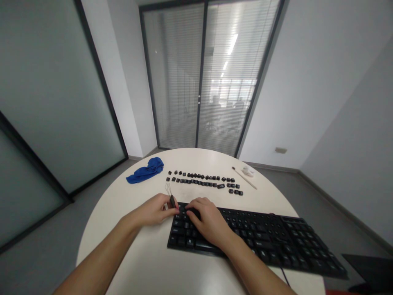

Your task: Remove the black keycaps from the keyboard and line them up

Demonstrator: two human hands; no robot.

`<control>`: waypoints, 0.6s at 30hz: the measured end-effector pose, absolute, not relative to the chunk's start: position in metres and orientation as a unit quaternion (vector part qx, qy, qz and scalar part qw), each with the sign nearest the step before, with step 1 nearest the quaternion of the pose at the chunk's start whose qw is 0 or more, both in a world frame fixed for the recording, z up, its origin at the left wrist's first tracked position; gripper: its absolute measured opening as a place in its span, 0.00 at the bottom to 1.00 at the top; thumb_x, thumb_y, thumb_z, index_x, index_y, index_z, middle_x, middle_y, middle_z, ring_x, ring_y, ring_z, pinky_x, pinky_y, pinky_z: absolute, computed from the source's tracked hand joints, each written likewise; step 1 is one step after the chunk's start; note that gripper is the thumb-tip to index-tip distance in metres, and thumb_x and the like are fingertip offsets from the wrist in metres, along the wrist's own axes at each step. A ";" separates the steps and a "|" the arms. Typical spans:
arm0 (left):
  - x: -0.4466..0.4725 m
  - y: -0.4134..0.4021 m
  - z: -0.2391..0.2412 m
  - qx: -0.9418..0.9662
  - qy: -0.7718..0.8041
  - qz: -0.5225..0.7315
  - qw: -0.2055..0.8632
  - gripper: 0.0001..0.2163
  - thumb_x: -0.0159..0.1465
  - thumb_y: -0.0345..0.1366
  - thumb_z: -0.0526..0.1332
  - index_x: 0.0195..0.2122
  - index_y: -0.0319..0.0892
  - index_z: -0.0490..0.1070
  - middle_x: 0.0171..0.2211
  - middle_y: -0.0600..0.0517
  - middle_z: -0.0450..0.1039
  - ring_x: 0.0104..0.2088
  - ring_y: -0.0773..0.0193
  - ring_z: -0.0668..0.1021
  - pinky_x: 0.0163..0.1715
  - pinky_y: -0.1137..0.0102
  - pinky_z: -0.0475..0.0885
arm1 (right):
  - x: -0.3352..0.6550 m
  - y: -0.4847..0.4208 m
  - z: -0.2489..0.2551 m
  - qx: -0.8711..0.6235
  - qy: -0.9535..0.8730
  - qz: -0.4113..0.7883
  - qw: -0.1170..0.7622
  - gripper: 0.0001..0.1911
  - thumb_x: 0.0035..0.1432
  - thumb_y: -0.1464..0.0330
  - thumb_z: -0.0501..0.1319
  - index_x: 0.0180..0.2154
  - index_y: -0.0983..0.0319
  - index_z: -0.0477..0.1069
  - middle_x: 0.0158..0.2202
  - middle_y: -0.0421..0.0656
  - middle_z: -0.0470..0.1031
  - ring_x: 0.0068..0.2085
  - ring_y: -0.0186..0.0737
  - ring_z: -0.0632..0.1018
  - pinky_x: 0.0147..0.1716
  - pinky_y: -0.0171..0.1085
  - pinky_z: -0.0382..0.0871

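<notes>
A black keyboard [270, 239] lies on the round white table [147, 262], slanting toward the right. My left hand [155, 209] rests at its top left corner, fingers closed round a wire keycap puller [169, 193] with a dark handle. My right hand [207, 221] lies over the left part of the keyboard, fingers curled down onto the keys; what they grip is hidden. Beyond the keyboard, several loose black keycaps [204, 180] lie in two rows.
A crumpled blue cloth [145, 171] lies at the table's far left. A thin stick [244, 178] and a small white object [247, 170] lie at the far right. Glass doors with blinds [202, 78] stand behind the table. The keyboard cable hangs off the front edge.
</notes>
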State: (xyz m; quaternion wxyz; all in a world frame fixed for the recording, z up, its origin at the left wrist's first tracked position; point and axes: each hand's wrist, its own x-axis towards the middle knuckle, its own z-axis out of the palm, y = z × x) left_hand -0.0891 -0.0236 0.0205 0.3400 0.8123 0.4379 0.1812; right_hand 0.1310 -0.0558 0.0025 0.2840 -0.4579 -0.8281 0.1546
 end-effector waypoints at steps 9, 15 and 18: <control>-0.089 -0.023 0.022 0.816 0.420 0.173 0.358 0.10 0.62 0.41 0.60 0.36 0.40 0.76 0.28 0.53 0.74 0.29 0.64 0.72 0.30 0.73 0.65 | 0.130 -0.055 0.001 -0.466 -0.835 0.137 0.258 0.08 0.64 0.67 0.57 0.41 0.58 0.75 0.41 0.43 0.75 0.45 0.42 0.72 0.45 0.40 0.63; -0.091 -0.022 0.020 0.814 0.416 0.174 0.366 0.10 0.62 0.41 0.59 0.35 0.40 0.76 0.28 0.53 0.74 0.29 0.64 0.72 0.30 0.73 0.65 | 0.129 -0.055 -0.001 -0.465 -0.838 0.126 0.258 0.07 0.64 0.67 0.58 0.41 0.57 0.75 0.42 0.43 0.74 0.45 0.42 0.71 0.45 0.40 0.64; -0.092 -0.023 0.020 0.811 0.422 0.172 0.367 0.11 0.62 0.42 0.59 0.36 0.40 0.75 0.28 0.53 0.74 0.29 0.64 0.72 0.29 0.73 0.64 | 0.129 -0.055 -0.001 -0.465 -0.839 0.124 0.253 0.08 0.64 0.67 0.58 0.41 0.57 0.75 0.42 0.43 0.74 0.45 0.42 0.71 0.46 0.40 0.64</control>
